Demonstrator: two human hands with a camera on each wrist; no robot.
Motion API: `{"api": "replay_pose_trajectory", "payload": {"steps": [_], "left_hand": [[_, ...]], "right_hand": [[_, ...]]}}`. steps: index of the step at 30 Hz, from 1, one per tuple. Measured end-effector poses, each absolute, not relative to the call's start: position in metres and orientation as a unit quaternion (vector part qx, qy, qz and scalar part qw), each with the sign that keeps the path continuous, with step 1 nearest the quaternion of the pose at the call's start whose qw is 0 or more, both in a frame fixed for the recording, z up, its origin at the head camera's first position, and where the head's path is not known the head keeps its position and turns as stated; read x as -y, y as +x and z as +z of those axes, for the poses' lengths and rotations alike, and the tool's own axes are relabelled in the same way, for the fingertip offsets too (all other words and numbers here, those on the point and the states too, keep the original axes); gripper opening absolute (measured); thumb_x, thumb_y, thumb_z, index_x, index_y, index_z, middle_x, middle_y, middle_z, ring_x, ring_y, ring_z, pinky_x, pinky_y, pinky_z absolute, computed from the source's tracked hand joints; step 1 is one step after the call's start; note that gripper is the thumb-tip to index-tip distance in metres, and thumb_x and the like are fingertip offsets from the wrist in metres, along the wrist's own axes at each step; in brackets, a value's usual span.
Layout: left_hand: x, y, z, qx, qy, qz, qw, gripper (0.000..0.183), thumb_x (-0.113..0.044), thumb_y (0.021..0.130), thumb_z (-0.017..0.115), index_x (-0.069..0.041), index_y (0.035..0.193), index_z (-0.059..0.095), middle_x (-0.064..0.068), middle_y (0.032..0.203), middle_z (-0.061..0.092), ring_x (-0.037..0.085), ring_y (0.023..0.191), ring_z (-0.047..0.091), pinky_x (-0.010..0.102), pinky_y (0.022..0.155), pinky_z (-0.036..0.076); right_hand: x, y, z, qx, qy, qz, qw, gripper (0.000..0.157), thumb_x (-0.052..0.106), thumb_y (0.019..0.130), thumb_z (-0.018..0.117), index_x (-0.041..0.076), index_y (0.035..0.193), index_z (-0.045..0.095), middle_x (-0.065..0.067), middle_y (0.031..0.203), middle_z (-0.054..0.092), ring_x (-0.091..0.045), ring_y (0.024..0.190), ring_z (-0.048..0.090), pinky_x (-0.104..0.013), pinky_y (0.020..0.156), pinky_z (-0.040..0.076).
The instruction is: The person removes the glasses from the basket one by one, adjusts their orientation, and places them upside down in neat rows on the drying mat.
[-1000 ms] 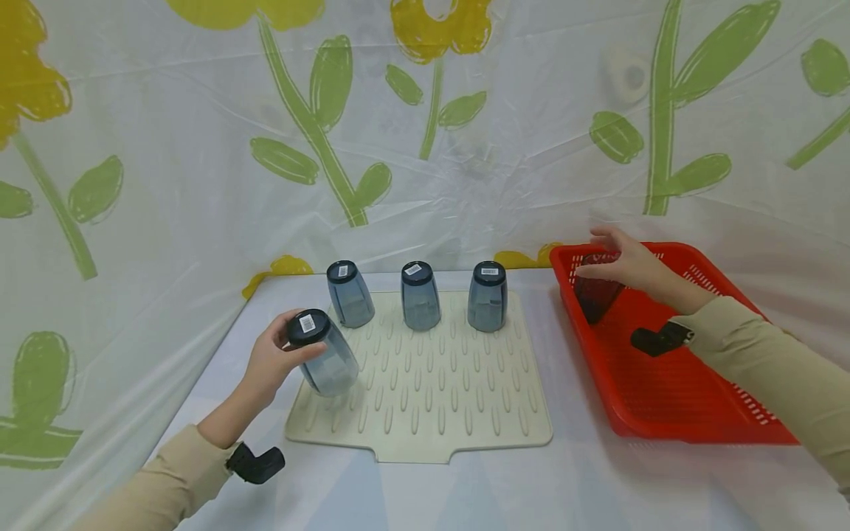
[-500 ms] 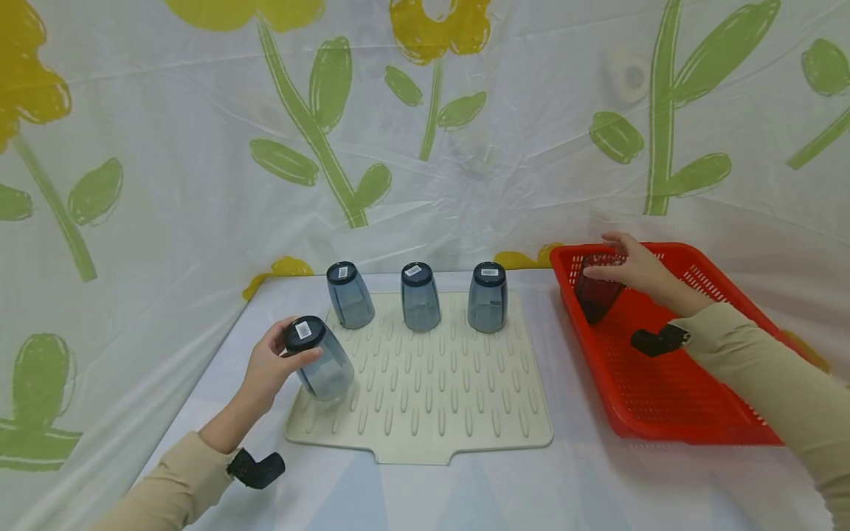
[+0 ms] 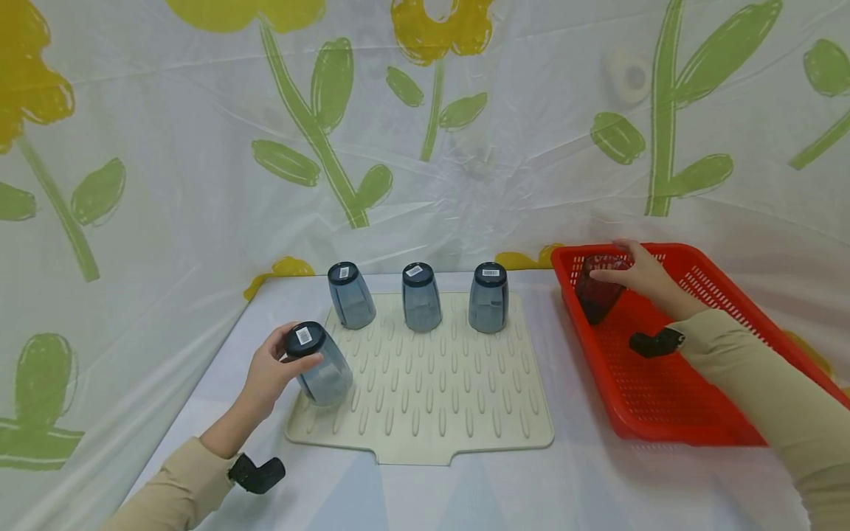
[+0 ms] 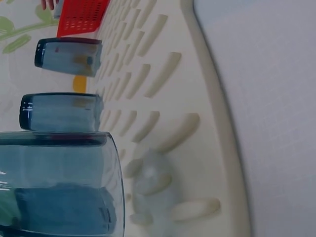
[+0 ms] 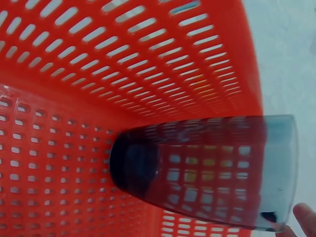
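In the head view my left hand (image 3: 268, 369) grips an upside-down blue-tinted drinking glass (image 3: 328, 376) near its dark base, thumb in front. That glass tilts over the near-left corner of the cream ridged draining mat (image 3: 425, 413); its rim is close to the ridges in the left wrist view, and contact is unclear. My right hand (image 3: 654, 280) is over the red basket (image 3: 614, 413), fingers spread at the rim of another tinted glass (image 3: 600, 291). This glass (image 5: 207, 173) leans mouth up in the basket's corner; fingertips (image 5: 307, 217) appear beside its rim.
Three upside-down glasses line the mat's far side: a left one (image 3: 352, 302), a middle one (image 3: 421, 302) and a right one (image 3: 488, 302). Behind the table hangs a flower-printed sheet (image 3: 518, 147). The basket's raised walls stand right of the mat.
My left hand has lowered its glass slightly toward the mat, moving a little left and nearer. My right hand has moved slightly right and down around the basket glass's rim.
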State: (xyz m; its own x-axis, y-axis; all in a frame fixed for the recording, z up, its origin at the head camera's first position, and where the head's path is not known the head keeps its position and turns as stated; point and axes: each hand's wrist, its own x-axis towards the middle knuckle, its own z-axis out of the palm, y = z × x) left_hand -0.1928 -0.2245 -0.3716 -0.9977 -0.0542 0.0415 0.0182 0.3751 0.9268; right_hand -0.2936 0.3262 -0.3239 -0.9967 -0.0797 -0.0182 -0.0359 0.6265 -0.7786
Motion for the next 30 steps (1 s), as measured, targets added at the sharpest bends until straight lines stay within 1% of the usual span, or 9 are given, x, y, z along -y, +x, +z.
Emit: {"api": "replay_pose_trajectory", "payload": {"steps": [3, 8, 10, 12, 19, 23, 25, 27, 30], "left_hand": [[0.225, -0.193, -0.372, 0.827, 0.014, -0.561, 0.028, 0.064, -0.013, 0.080, 0.069, -0.003, 0.134, 0.036, -0.009, 0.114, 0.046, -0.003, 0.102, 0.042, 0.010, 0.082, 0.038], [0.225, -0.192, -0.374, 0.834, 0.021, -0.551, 0.018, 0.066, -0.013, 0.082, 0.067, -0.004, 0.137, 0.032, 0.004, 0.126, 0.043, -0.003, 0.102, 0.040, 0.009, 0.082, 0.037], [0.224, -0.191, -0.375, 0.835, 0.021, -0.550, 0.016, 0.067, -0.013, 0.082, 0.067, -0.004, 0.138, 0.031, 0.009, 0.129, 0.042, -0.002, 0.104, 0.039, 0.009, 0.083, 0.037], [0.224, -0.191, -0.376, 0.833, 0.022, -0.553, 0.014, 0.067, -0.013, 0.082, 0.067, -0.004, 0.138, 0.031, 0.011, 0.132, 0.040, 0.000, 0.106, 0.038, 0.009, 0.083, 0.036], [0.224, -0.191, -0.381, 0.834, 0.019, -0.552, 0.015, 0.068, -0.014, 0.081, 0.068, -0.002, 0.137, 0.032, 0.014, 0.133, 0.041, 0.008, 0.112, 0.040, 0.014, 0.087, 0.037], [0.225, -0.191, -0.382, 0.831, 0.022, -0.556, 0.013, 0.068, -0.014, 0.080, 0.068, -0.002, 0.137, 0.032, 0.015, 0.134, 0.041, 0.015, 0.117, 0.039, 0.015, 0.088, 0.037], [0.225, -0.191, -0.383, 0.831, 0.022, -0.556, 0.012, 0.068, -0.013, 0.080, 0.068, -0.002, 0.137, 0.032, 0.016, 0.135, 0.040, 0.017, 0.118, 0.038, 0.015, 0.087, 0.036], [0.224, -0.190, -0.385, 0.831, 0.024, -0.556, 0.009, 0.068, -0.013, 0.080, 0.068, -0.002, 0.137, 0.032, 0.015, 0.135, 0.040, 0.016, 0.117, 0.038, 0.012, 0.085, 0.037], [0.223, -0.190, -0.387, 0.831, 0.024, -0.555, 0.005, 0.068, -0.013, 0.080, 0.068, -0.003, 0.137, 0.032, 0.015, 0.135, 0.040, 0.009, 0.113, 0.039, 0.008, 0.083, 0.037]], "right_hand": [[-0.328, -0.295, -0.329, -0.899, -0.034, -0.437, 0.012, 0.085, 0.035, 0.086, 0.062, -0.003, 0.143, 0.012, -0.029, 0.134, 0.031, -0.037, 0.114, 0.034, -0.049, 0.094, 0.033], [-0.329, -0.296, -0.336, -0.897, -0.039, -0.440, -0.008, 0.079, 0.030, 0.087, 0.062, -0.004, 0.141, 0.017, -0.027, 0.129, 0.037, -0.030, 0.108, 0.039, -0.027, 0.082, 0.037], [-0.329, -0.297, -0.338, -0.896, -0.037, -0.442, -0.012, 0.078, 0.029, 0.087, 0.062, -0.005, 0.141, 0.016, -0.027, 0.128, 0.037, -0.029, 0.107, 0.039, -0.025, 0.080, 0.036], [-0.329, -0.299, -0.340, -0.894, -0.034, -0.446, -0.013, 0.080, 0.028, 0.087, 0.062, -0.005, 0.141, 0.014, -0.028, 0.130, 0.035, -0.031, 0.109, 0.038, -0.028, 0.084, 0.036], [-0.331, -0.303, -0.348, -0.886, -0.021, -0.463, -0.001, 0.090, 0.030, 0.087, 0.061, -0.002, 0.145, 0.000, -0.033, 0.139, 0.020, -0.040, 0.120, 0.028, -0.052, 0.099, 0.028], [-0.331, -0.304, -0.351, -0.882, -0.012, -0.472, 0.011, 0.093, 0.033, 0.087, 0.060, -0.002, 0.144, -0.005, -0.034, 0.143, 0.011, -0.043, 0.124, 0.023, -0.056, 0.102, 0.023], [-0.331, -0.304, -0.352, -0.881, -0.011, -0.473, 0.014, 0.093, 0.033, 0.087, 0.060, -0.003, 0.144, -0.005, -0.034, 0.143, 0.012, -0.043, 0.124, 0.023, -0.056, 0.102, 0.023], [-0.330, -0.304, -0.353, -0.881, -0.011, -0.474, 0.013, 0.092, 0.033, 0.087, 0.060, -0.003, 0.144, -0.004, -0.033, 0.141, 0.016, -0.042, 0.122, 0.025, -0.055, 0.102, 0.025], [-0.328, -0.303, -0.353, -0.880, -0.011, -0.474, 0.010, 0.091, 0.032, 0.088, 0.060, -0.003, 0.144, -0.003, -0.032, 0.138, 0.021, -0.041, 0.120, 0.028, -0.054, 0.101, 0.027]]}}
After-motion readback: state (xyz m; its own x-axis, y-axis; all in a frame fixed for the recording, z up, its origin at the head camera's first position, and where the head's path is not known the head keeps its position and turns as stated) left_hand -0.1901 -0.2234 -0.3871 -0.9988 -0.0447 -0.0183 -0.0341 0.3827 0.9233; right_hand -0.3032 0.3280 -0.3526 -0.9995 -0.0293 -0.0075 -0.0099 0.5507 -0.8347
